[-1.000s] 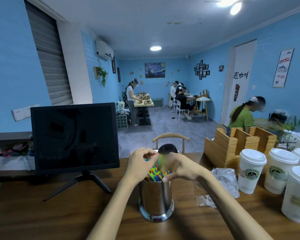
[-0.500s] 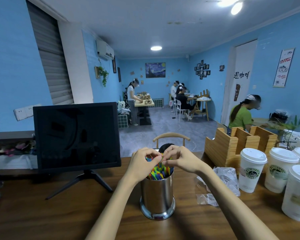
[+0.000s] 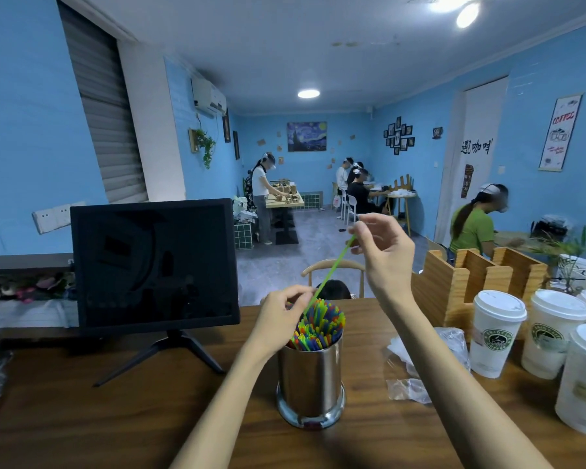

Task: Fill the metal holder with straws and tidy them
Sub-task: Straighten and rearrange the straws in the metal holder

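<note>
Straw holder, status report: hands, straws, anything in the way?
Right hand pinches green straw, raised. Left hand steadies straws in holder. Nothing blocking.

Holder (image 3: pixel 310 377) – glossy polished metal; table (image 3: pixel 115 418) – smooth wood.

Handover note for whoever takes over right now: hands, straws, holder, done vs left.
Right hand: raised, pinching the top end of one green straw, its lower end down in the bundle.
Left hand: at the holder's left rim, fingers against the straws.
Metal holder: upright on the wooden table, packed with coloured straws.
Done: holder filled.
Left: seat the green straw, level the tops.
</note>
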Demonstrator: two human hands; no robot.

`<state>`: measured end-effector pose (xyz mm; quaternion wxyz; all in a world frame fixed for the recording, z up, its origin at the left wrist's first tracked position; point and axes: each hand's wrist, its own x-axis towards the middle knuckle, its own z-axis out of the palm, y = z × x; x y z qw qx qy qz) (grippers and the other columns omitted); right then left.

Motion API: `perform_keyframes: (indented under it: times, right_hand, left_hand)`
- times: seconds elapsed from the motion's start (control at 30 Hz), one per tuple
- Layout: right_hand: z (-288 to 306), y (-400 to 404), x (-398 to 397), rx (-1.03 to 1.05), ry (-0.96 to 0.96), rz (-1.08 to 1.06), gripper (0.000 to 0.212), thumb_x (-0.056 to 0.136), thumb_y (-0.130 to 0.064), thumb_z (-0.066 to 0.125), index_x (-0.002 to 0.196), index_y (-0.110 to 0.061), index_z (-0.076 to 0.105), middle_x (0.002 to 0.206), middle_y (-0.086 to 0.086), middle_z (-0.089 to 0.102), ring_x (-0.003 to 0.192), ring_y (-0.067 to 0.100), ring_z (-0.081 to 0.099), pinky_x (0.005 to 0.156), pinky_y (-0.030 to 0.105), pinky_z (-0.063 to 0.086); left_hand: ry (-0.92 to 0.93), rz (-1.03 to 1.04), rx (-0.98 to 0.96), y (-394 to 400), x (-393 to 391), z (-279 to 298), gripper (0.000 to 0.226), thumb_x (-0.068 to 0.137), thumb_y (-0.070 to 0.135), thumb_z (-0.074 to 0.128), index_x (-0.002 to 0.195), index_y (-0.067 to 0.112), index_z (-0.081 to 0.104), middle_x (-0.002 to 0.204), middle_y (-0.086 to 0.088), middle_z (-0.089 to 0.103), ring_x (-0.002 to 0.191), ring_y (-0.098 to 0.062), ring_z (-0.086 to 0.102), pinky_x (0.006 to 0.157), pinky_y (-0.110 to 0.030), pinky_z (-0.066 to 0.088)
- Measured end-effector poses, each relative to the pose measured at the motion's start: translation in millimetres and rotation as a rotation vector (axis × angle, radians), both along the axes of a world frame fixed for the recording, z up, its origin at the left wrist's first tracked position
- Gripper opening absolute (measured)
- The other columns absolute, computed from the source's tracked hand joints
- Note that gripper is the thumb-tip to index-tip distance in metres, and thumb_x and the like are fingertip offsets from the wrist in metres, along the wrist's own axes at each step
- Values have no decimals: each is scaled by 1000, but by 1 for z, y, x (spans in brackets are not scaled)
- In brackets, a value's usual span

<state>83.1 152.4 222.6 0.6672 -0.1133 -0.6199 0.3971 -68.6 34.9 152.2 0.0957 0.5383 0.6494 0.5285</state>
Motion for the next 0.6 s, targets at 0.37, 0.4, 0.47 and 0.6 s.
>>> perform_keyframes:
  times: [0.37,0.4,0.47,0.6]
  right_hand:
    - [-70,23,4,-137,-605,299,16,81,-10,84,85,1,73,83,11,77,77,20,74,75,32,59]
    - [-75,21,1,-88,-706,312,17,80,-13,86,82,-1,73,82,8,78,80,22,75,77,36,61]
    - [-81,15,-5,-1,-836,284,18,78,-21,89,78,-9,75,82,2,78,82,19,75,80,39,61]
    - [-76,5,-5,23,-829,303,26,78,-39,86,80,-15,76,85,1,77,85,21,73,81,43,60]
  left_hand:
    - [-909,285,609,-7,-29,36,25,84,14,81,107,9,72,84,-9,76,69,-12,69,64,-22,58]
    - [-893,285,632,-5,-27,38,24,83,13,82,104,10,72,87,-12,77,73,-14,70,65,-23,58]
    - [-771,297,656,0,-19,39,18,83,10,82,98,12,72,85,-12,77,74,-17,70,66,-25,57]
    - [-507,258,627,9,-5,32,12,85,6,79,92,15,74,81,-9,77,73,-15,73,65,-21,56]
